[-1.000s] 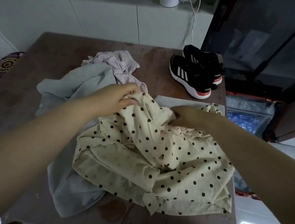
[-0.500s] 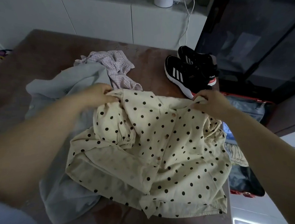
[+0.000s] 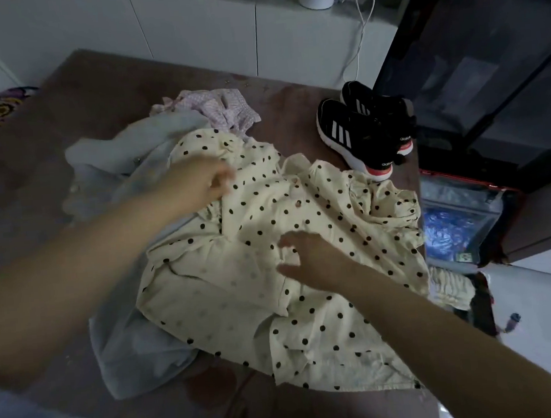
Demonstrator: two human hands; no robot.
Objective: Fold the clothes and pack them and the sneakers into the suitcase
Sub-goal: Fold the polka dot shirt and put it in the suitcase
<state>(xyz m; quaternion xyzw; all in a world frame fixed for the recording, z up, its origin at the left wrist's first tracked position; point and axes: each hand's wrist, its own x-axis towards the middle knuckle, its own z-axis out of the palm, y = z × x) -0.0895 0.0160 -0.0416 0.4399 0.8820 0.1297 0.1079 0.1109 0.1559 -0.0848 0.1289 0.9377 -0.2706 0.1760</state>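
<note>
Two hands work the crumpled polka-dot blouse (image 3: 333, 211): right hand (image 3: 307, 259) rests mid-cloth, fingers apart; left hand (image 3: 199, 181), at its far-left edge, too blurred to tell its grip. Sneakers (image 3: 360, 136) sit beyond the blouse, suitcase (image 3: 457, 194) right of it. Smoothing it flat first should give cleaner folds.

We see right grip (image 3: 308, 260) resting on dotted shirt (image 3: 300, 207) on tabletop (image 3: 93, 91), left grip (image 3: 199, 181) blurred over it, sneakers (image 3: 360, 133) nearby.
</note>
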